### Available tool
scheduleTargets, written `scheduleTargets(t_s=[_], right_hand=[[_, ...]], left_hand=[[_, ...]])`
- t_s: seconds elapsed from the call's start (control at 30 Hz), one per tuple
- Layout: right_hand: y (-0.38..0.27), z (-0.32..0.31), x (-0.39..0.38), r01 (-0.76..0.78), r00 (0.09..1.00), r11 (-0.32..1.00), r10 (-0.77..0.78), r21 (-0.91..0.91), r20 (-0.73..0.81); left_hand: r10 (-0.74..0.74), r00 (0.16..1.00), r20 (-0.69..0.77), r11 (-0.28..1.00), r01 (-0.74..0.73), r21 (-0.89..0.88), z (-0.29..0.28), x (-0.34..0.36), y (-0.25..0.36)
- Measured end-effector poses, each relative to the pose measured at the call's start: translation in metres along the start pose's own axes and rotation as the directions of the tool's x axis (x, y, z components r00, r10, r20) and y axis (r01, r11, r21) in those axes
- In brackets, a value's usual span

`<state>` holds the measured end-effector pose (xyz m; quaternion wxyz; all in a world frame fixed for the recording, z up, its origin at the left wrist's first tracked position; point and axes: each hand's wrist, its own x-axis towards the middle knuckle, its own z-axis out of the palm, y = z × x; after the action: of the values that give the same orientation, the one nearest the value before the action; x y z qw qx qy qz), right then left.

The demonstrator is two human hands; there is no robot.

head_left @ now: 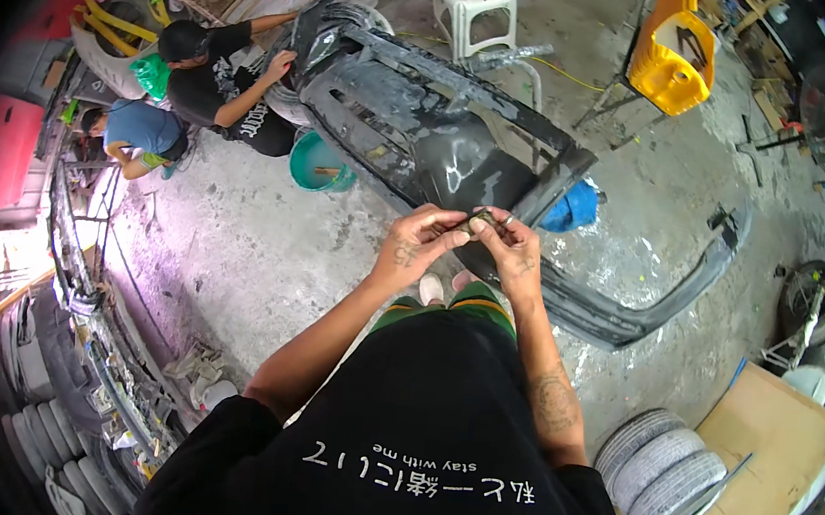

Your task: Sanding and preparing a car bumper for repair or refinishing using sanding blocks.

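In front of my body, my left hand [420, 244] and my right hand [508, 251] come together, both closed in a pinch. Between their fingertips is a small dark, folded-looking piece [480, 220]; its kind is too small to make out. Just beyond the hands lies a large black car bumper [468, 158] with grey, sanded-looking patches. Its long curved end [617, 319] sweeps round to the right. My fingertips overlap its near edge in the picture, and whether they touch it I cannot tell.
A co-worker in black [214, 86] reaches to the bumper's far left end; another person in blue [144, 129] crouches behind. A teal bucket [310, 161] stands left of the bumper. Around are a white stool [474, 8], a yellow chair [674, 64], a blue bag [573, 209] and stacked tyres [657, 464].
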<state>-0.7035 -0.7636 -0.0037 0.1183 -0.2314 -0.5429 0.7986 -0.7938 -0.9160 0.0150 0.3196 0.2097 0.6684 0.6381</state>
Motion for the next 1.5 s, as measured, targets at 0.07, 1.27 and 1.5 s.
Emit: scheduleTargets(t_s=[0.07, 1.27, 1.5], right_hand=[[-0.007, -0.006, 0.018, 0.018, 0.999, 0.999, -0.02, 0.038, 0.051], [0.074, 0.006, 0.221, -0.21, 0.845, 0.44, -0.367, -0.873, -0.388], [0.09, 0.008, 0.24, -0.385, 0.873, 0.236, -0.22, -0.892, -0.435]], left_hand=[[0.117, 0.991, 0.062, 0.99, -0.122, 0.076, -0.001, 0.008, 0.009], [0.239, 0.84, 0.487, 0.49, -0.538, 0.686, -0.11, 0.254, -0.046], [0.204, 0.826, 0.526, 0.481, -0.552, 0.681, -0.095, 0.271, -0.063]])
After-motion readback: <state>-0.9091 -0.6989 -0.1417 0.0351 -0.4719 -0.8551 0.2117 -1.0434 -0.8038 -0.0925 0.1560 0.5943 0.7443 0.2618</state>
